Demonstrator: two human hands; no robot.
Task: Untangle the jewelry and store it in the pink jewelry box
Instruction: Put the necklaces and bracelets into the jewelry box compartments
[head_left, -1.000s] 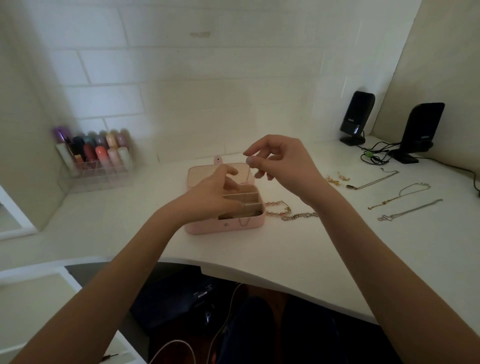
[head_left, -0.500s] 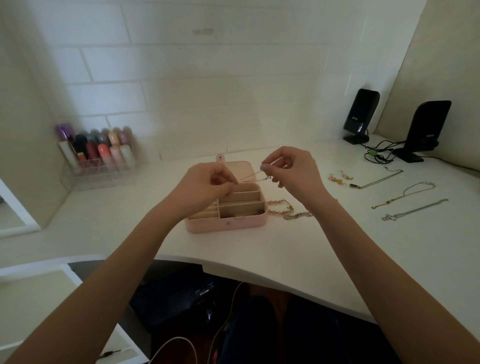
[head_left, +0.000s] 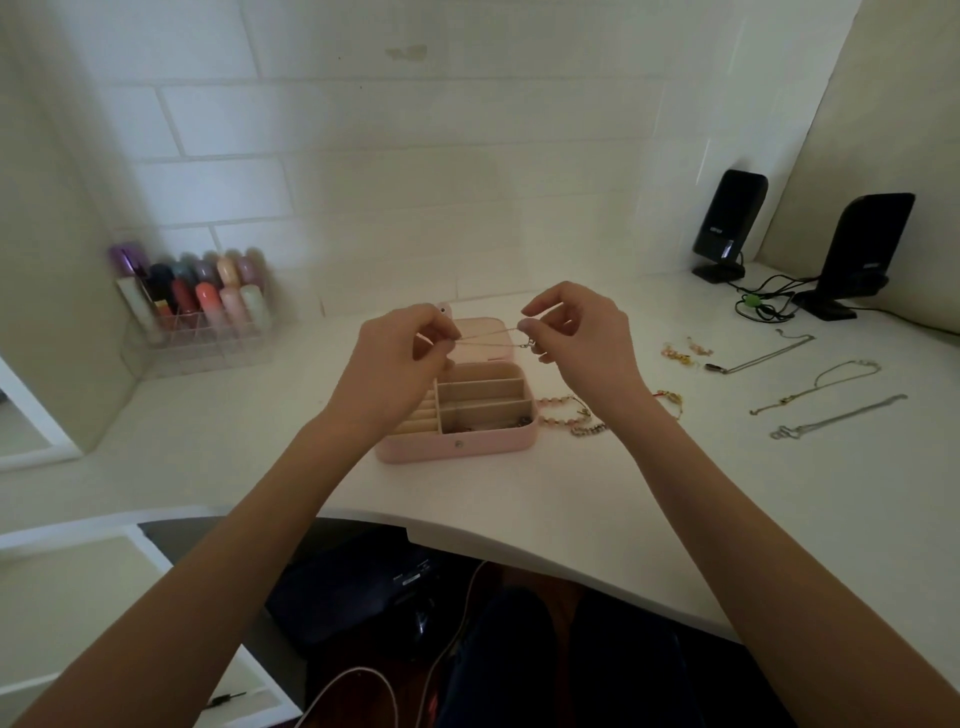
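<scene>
Both hands pinch a thin silver chain (head_left: 488, 336), stretched taut between the left hand (head_left: 395, 358) and right hand (head_left: 582, 338), each grip closed on one end. Directly below the grips sits the open pink rectangular jewelry box (head_left: 457, 447) on the white surface (head_left: 571, 499). Pulling harder could tighten a knot or snap the fine links.

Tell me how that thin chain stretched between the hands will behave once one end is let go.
The thin chain is probably floppy: it runs straight only because the left hand and right hand pinch its ends. It looks fine and light, so it would likely drop limp and tangle easily.
</scene>
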